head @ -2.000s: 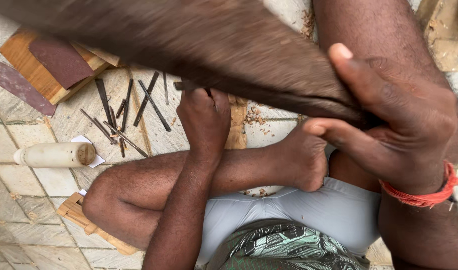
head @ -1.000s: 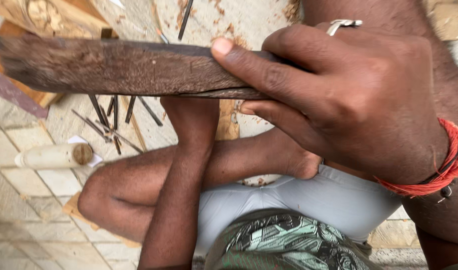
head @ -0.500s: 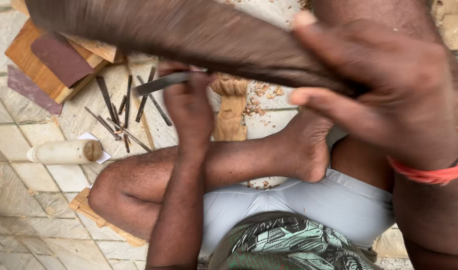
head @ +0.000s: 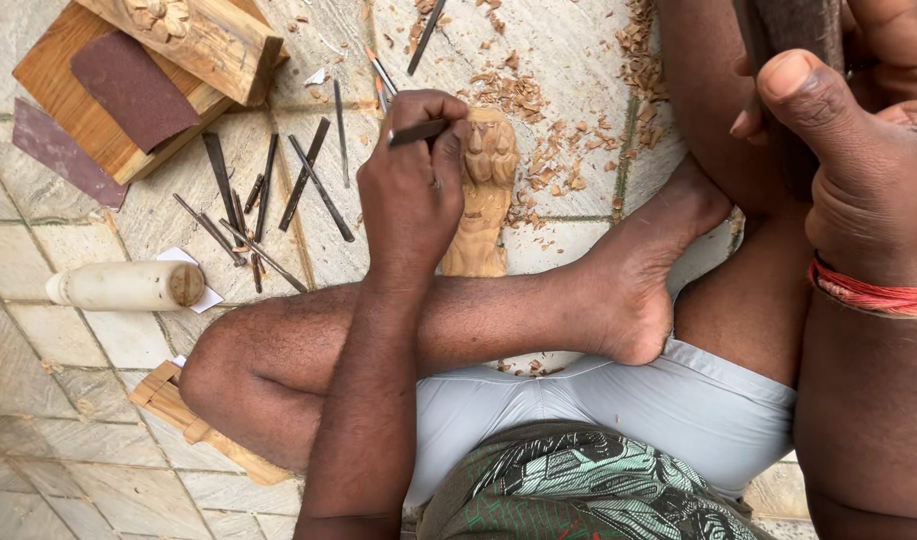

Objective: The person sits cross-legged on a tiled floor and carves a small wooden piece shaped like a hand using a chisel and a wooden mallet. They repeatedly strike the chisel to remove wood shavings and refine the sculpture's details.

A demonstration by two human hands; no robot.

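My left hand (head: 411, 180) grips a thin metal chisel (head: 419, 131), its tip against the top of a pale carved wooden piece (head: 486, 190) lying on the stone floor. My right hand (head: 859, 150), with a red thread band at the wrist, is raised close to the camera at the upper right and is closed around a dark wooden mallet (head: 791, 40), of which only part shows. I sit cross-legged; my foot (head: 634, 290) rests just right of the carving.
Several loose chisels (head: 269, 195) lie on the floor to the left. A carved wooden block (head: 194, 35) and sandpaper sheets (head: 129, 85) sit on a board at upper left. A pale cylindrical handle (head: 124, 285) lies left. Wood shavings (head: 539, 110) scatter around the carving.
The dark mallet, which stretched across the top of the view, has swung up and to the right. The carving is now uncovered, and my left hand holds the chisel against it.
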